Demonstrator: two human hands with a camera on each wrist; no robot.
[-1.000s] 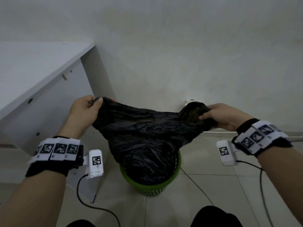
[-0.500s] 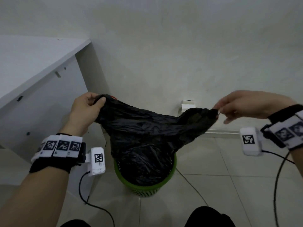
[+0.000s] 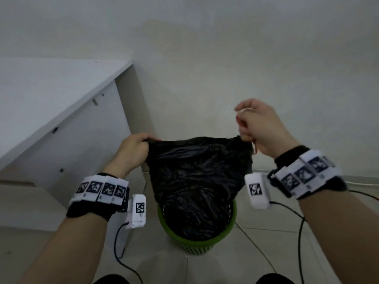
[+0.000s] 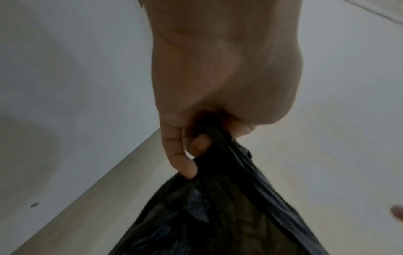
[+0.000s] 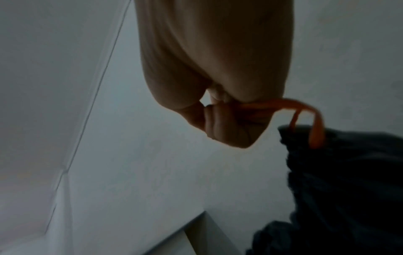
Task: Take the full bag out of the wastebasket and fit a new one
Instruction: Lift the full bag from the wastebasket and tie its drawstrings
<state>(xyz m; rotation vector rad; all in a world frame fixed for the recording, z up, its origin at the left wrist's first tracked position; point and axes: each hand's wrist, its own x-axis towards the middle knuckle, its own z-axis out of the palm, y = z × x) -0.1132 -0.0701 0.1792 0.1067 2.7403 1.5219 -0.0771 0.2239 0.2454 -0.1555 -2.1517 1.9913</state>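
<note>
A black plastic bag point(image 3: 196, 177) hangs stretched between both hands, its lower part down inside the green mesh wastebasket point(image 3: 231, 224) on the floor. My left hand point(image 3: 133, 150) grips the bag's top left edge in a fist; in the left wrist view the fingers point(image 4: 187, 165) curl round the bunched black plastic point(image 4: 229, 198). My right hand point(image 3: 254, 128) is at the top right corner, fingers curled. The right wrist view shows it pinching an orange drawstring loop point(image 5: 305, 112) that runs out of the bag's hem point(image 5: 340, 163).
A white desk point(image 3: 51, 89) with a side panel stands at the left, close to the wastebasket. A pale wall is behind and grey floor tiles point(image 3: 256, 253) lie below. Black sensor cables point(image 3: 299, 232) trail from both wrists across the floor.
The right hand let go of the bag's right edge, swung out, then came back in and now pinches the orange drawstring at the corner. The bag's top now stretches flatter.
</note>
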